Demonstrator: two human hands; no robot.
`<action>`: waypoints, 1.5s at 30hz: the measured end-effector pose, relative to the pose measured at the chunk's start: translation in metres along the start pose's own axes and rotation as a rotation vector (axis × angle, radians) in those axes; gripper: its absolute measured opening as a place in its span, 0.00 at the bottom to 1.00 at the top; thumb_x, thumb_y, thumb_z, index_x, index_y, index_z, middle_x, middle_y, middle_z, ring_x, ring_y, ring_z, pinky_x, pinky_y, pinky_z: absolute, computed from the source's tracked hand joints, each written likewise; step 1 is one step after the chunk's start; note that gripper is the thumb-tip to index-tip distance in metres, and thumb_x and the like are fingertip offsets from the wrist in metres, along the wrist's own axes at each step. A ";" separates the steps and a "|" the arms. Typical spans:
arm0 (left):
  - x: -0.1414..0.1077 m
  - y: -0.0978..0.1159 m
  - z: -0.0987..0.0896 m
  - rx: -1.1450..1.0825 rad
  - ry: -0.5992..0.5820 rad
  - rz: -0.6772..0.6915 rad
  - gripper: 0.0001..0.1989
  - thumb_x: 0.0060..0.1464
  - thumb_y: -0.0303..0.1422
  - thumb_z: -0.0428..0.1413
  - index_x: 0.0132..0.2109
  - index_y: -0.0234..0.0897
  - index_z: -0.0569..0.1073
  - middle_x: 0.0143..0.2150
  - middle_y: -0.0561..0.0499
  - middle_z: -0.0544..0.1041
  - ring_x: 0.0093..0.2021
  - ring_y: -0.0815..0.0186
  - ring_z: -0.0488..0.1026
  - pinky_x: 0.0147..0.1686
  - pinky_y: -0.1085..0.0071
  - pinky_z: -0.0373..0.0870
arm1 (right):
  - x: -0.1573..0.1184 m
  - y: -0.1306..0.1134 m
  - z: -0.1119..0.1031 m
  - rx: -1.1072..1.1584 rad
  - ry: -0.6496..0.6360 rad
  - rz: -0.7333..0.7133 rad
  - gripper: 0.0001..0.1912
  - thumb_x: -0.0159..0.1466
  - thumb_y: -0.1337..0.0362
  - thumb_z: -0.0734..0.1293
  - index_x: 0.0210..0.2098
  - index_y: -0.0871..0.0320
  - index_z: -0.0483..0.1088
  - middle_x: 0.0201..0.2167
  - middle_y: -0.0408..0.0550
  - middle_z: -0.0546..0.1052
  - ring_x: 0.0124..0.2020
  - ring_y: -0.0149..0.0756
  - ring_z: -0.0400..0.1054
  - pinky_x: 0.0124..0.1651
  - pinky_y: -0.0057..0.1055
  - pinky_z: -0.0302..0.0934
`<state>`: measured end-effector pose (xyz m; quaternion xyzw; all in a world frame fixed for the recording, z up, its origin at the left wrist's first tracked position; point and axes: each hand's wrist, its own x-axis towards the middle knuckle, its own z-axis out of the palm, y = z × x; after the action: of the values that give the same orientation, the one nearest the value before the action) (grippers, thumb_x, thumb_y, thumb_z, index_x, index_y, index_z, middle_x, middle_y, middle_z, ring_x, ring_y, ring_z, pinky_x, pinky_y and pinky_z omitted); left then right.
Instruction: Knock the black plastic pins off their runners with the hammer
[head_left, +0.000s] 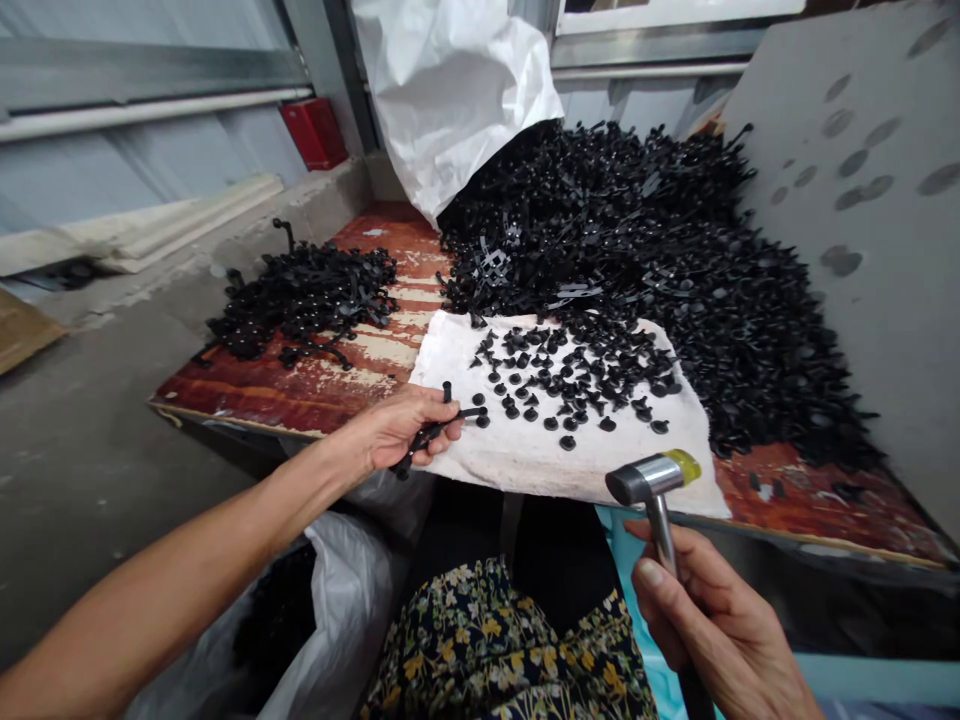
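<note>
The left hand (pixel 411 425) is closed around a branched black plastic piece (pixel 427 434), above the near left part of the white cloth (pixel 517 465). The right hand (pixel 716 605) grips the handle of a two-faced mallet (pixel 654 478), well apart, at the right. For good control, the piece should be pinched firmly—fingers behind its free ends—and the mallet face kept square, clear of the loose black discs (pixel 568 442).
</note>
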<state>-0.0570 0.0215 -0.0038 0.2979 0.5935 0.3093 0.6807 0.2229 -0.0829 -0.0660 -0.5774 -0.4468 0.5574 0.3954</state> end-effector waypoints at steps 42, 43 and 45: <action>0.000 0.006 -0.002 0.047 -0.030 -0.060 0.05 0.49 0.22 0.51 0.27 0.30 0.69 0.19 0.53 0.68 0.14 0.76 0.57 0.09 0.83 0.48 | 0.065 -0.057 0.044 -1.305 -0.069 -1.080 0.33 0.62 0.78 0.54 0.65 0.57 0.59 0.27 0.44 0.69 0.19 0.31 0.62 0.20 0.27 0.52; 0.000 0.006 -0.001 0.055 -0.027 -0.049 0.05 0.49 0.22 0.51 0.27 0.30 0.69 0.19 0.53 0.68 0.14 0.76 0.57 0.08 0.83 0.48 | 0.064 -0.057 0.043 -1.307 -0.068 -1.078 0.33 0.62 0.78 0.54 0.65 0.57 0.59 0.26 0.43 0.69 0.19 0.30 0.61 0.20 0.27 0.52; 0.000 0.005 0.000 0.072 -0.021 -0.026 0.05 0.48 0.21 0.52 0.26 0.30 0.69 0.19 0.53 0.68 0.14 0.76 0.57 0.08 0.83 0.48 | 0.064 -0.057 0.043 -1.295 -0.071 -1.073 0.33 0.62 0.78 0.54 0.65 0.57 0.60 0.26 0.43 0.69 0.19 0.30 0.61 0.20 0.27 0.52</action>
<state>-0.0575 0.0248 -0.0004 0.3180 0.6008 0.2757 0.6796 0.1743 -0.0068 -0.0333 -0.3816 -0.9043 -0.0551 0.1830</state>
